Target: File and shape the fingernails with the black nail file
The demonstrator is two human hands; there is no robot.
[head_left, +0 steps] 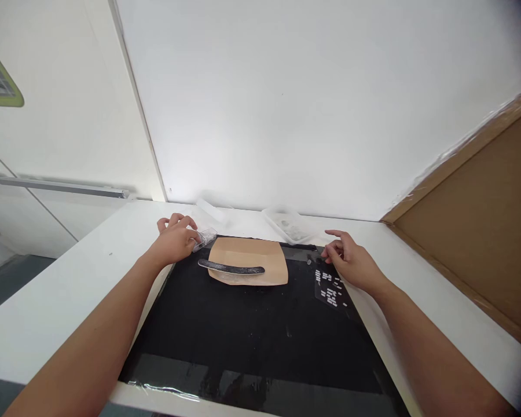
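My left hand point(176, 238) is at the far left corner of the black mat, its thumb and fingers closed on a small clear plastic box point(205, 237). At the far right corner my right hand point(349, 260) is pinched, index finger stretched out; whatever is between the fingertips is too small to make out. Just left of those fingertips lies a small dark round piece point(309, 262). Below my right hand is a sheet of small whitish tabs point(329, 289). Between the hands, a curved black nail file point(232, 268) rests across a tan sheet point(249, 250).
The black mat point(243, 330) covers the middle of a white table point(61, 278). At the back, by the white wall, stand a translucent tray point(290, 225) with small things in it and a whitish plastic container point(211, 211). A brown board point(481, 220) rises at the right.
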